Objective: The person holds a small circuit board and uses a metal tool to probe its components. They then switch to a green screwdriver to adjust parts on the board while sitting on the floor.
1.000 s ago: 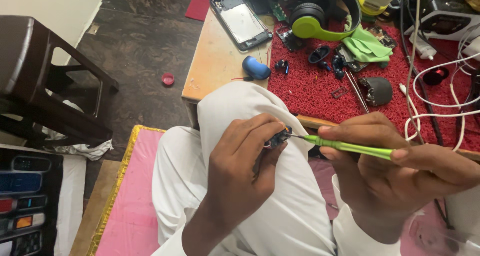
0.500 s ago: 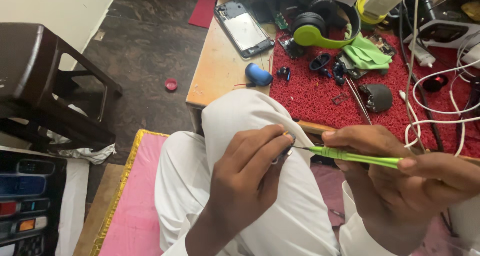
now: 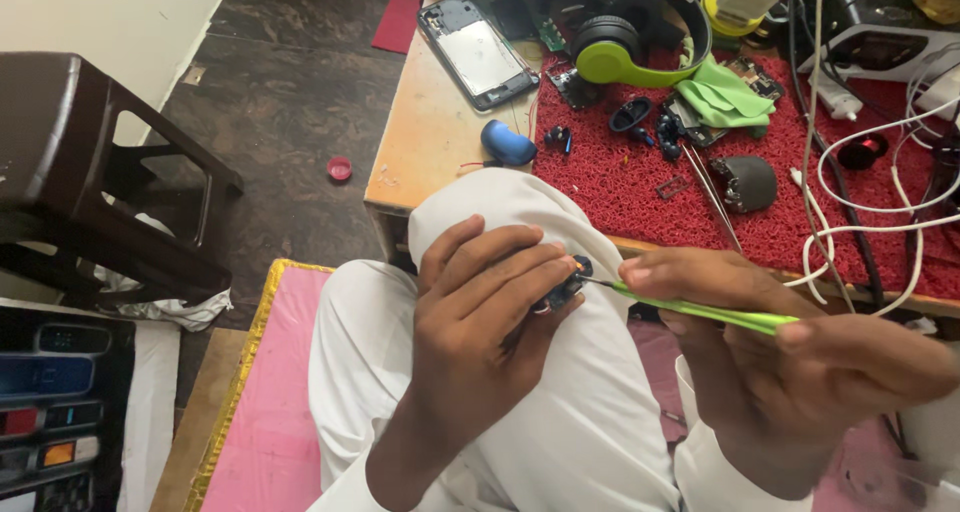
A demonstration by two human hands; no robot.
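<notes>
Sat beside the low tabletop's near edge, raised knee serving as a rest. Left hand closed around a small dark part, steadying it. Right hand pinching green tweezers, tip at the part.

Small part pinched in left hand: dark plastic, matt, with a tiny orange spot. Tool in right hand: bright green plastic handle, smooth with slight sheen; thin dark metal tip. Trousers: white woven cloth, matt, softly creased. Mat: red, coarse looped texture, rough. Worktop: bare wood, worn, dull orange-brown. Headphones: glossy lime-green and black plastic. Cloth: green, soft, matt. Cables: white, smooth plastic sheath. Stool: dark brown plastic, glossy. Cushion: pink fabric, yellow trim.
</notes>
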